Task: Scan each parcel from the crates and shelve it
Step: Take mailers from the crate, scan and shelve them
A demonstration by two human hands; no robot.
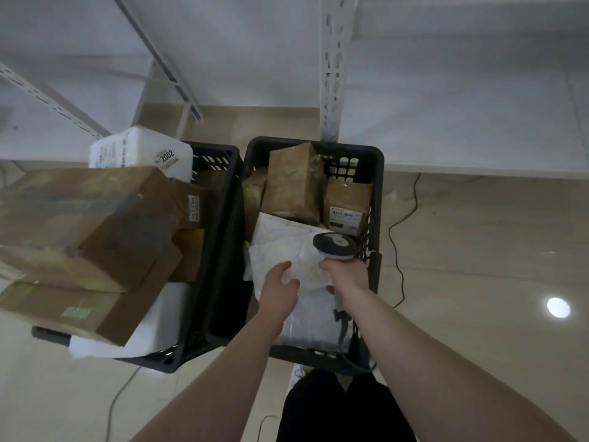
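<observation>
White crinkled plastic parcel point(287, 250) lies on top inside the right black crate point(376, 193), directly beneath both hands. The left hand point(280, 287) is nearer, its grip spread, fingertips touching the parcel's near edge. The right hand point(345, 275) is wrapped around a scanner point(334, 245), just right of it.

The stacked cardboard boxes point(79, 237) run off the left edge and hide most of the left crate point(207, 282). The right hand point(345, 277) covers the scanner point(334, 247) handle. Label print on the brown parcel point(345, 207) is too small to read.
</observation>
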